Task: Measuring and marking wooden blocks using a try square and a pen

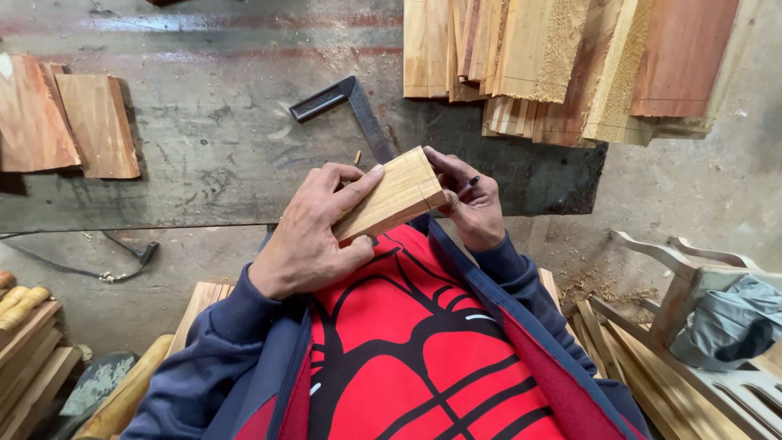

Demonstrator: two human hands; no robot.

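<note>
Now, left hand (305, 236): grips the small wooden block (391, 195) from its near side.
Right hand (471, 204): pinches the block's far end.
Beyond hands: steel try square (358, 110) on bench (212, 155).

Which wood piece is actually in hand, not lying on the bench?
The pale block, gripped by the left hand and touched at its far end by the right hand. The two reddish boards and the plank stack lie untouched on the bench.
</note>
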